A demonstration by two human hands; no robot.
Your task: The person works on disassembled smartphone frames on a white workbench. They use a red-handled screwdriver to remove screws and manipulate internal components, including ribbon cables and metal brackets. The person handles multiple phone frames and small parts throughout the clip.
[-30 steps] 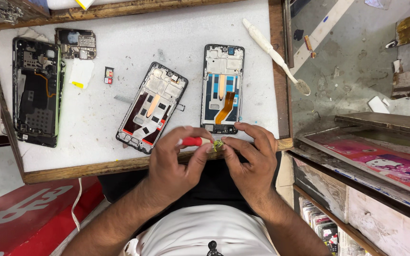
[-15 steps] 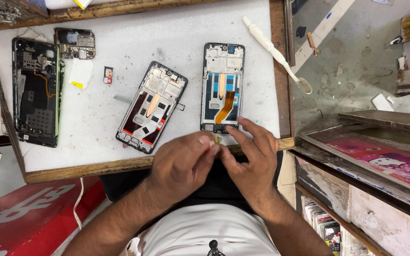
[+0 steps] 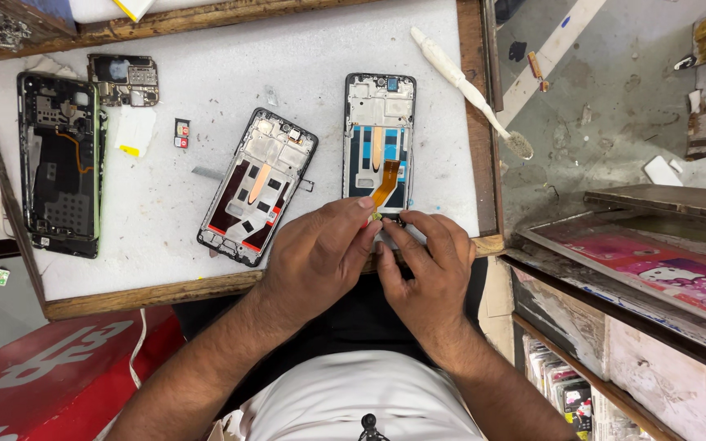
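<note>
The left hand (image 3: 316,257) and right hand (image 3: 426,265) met with fingertips pinched on a small part at the bottom edge of one upright phone frame (image 3: 379,139). A second frame (image 3: 256,186) lay tilted beside it, a third opened phone (image 3: 60,163) far left, one white brush (image 3: 467,86) right.

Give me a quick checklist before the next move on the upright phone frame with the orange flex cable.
1. Both hands at the frame's lower end: ok, left hand and right hand meet there.
2. Phone frame flat on the white mat: ok.
3. Orange flex cable free and uncreased: cannot tell, its lower tip is under the fingertips.
4. Small part pinched between the fingertips: cannot tell, too small.
5. Second, tilted frame clear of the hands: ok, apart.
</note>
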